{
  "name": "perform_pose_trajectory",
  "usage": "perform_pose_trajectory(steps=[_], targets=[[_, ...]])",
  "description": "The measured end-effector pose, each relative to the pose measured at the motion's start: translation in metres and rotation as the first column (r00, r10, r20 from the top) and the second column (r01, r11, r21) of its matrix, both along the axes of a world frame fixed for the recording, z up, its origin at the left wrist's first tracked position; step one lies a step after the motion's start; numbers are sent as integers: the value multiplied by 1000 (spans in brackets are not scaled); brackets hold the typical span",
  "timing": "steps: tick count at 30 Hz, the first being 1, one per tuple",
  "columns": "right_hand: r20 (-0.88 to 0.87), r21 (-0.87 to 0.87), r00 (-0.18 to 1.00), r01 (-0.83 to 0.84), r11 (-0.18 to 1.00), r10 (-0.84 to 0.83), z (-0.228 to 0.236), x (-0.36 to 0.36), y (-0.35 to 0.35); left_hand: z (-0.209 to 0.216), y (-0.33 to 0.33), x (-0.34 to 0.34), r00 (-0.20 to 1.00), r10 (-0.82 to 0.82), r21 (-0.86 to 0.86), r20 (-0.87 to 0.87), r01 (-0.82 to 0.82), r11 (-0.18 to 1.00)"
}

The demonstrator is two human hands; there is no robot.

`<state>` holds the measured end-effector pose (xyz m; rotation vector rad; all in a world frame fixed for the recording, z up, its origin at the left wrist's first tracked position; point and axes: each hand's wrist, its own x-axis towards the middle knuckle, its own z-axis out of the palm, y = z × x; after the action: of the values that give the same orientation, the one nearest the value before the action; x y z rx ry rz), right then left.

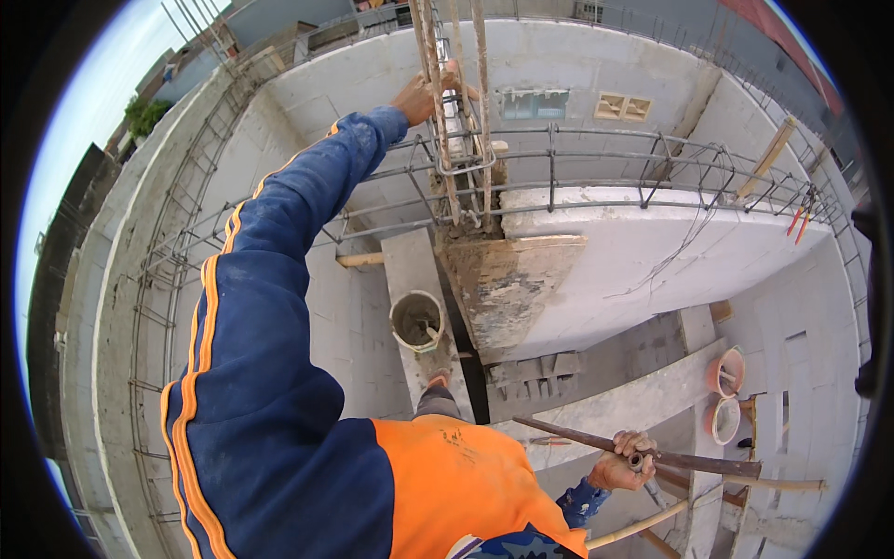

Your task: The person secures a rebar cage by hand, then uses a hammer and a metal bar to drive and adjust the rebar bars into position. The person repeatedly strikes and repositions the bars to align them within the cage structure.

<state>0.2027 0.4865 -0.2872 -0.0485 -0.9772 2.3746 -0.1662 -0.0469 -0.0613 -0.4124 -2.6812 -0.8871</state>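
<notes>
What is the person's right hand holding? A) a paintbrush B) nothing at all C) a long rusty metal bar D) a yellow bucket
C: the right hand is closed around a long rusty metal bar low in the picture, while the left hand reaches up and grips the upright steel rods.

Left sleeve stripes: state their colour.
Orange stripes on the dark blue left sleeve, clearest in the head view.

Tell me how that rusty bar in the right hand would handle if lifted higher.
The rusty bar looks like solid steel, so probably stiff and heavy. It runs long past the right hand, so it may tip. The rough rust likely aids grip.
</notes>
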Motion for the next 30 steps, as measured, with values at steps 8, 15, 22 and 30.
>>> perform_pose_trajectory(steps=[8,15,22,30], targets=[[-168,-7,968,-188,982,184,96,-29,-53,31,43,100,718,482,-11,-502,-562,827],[-172,-64,942,-301,951,287,197,-53,-127,-82,217,334,926,-301,267,-228,356,895],[-335,-89,768,-603,793,546,255,-46,-187,-90,162,374,948,130,357,-292,-19,934],[-547,-251,664,-712,656,510,212,-85,-104,-29,-57,479,484,699,141,-527,-761,633]])
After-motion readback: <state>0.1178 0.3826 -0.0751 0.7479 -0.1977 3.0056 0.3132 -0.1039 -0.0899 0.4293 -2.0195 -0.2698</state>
